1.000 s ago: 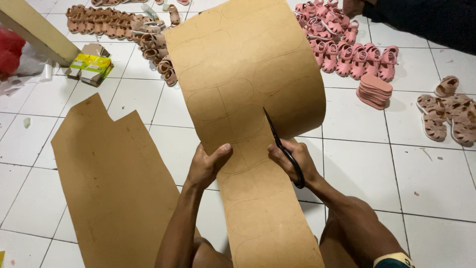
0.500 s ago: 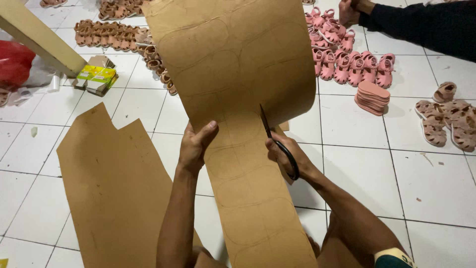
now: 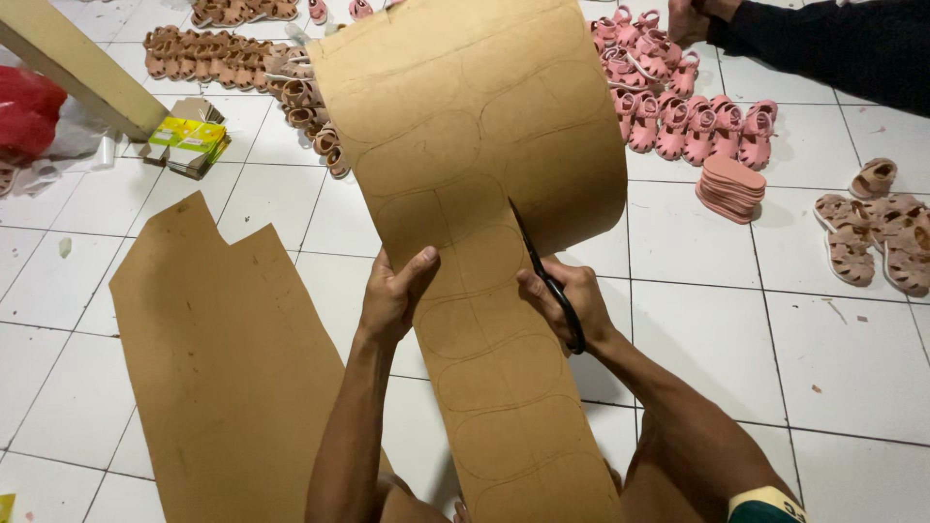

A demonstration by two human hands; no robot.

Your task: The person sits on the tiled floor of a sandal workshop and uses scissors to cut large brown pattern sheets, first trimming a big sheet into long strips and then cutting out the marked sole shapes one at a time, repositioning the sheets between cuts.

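A long brown cardboard sheet point(image 3: 465, 136) marked with pencilled sole outlines curves up in front of me. My left hand point(image 3: 392, 295) grips its left edge, thumb on top. Black scissors point(image 3: 547, 276) are held in my right hand point(image 3: 572, 305), and their blades bite into the sheet's right side, where a cut runs up from the edge. Below my hands a narrower strip of the sheet hangs down toward my lap.
A second brown cardboard piece point(image 3: 223, 349) lies on the white tiled floor at left. Pink sandals point(image 3: 678, 107) and a stack of pink soles point(image 3: 731, 186) lie at right, tan sandals point(image 3: 872, 237) far right and brown sandals point(image 3: 232, 53) at the back. Another person's dark sleeve point(image 3: 833, 44) reaches in top right.
The scissors have advanced further up into the sheet. My left hand has shifted up along the left edge. The view has tilted slightly.
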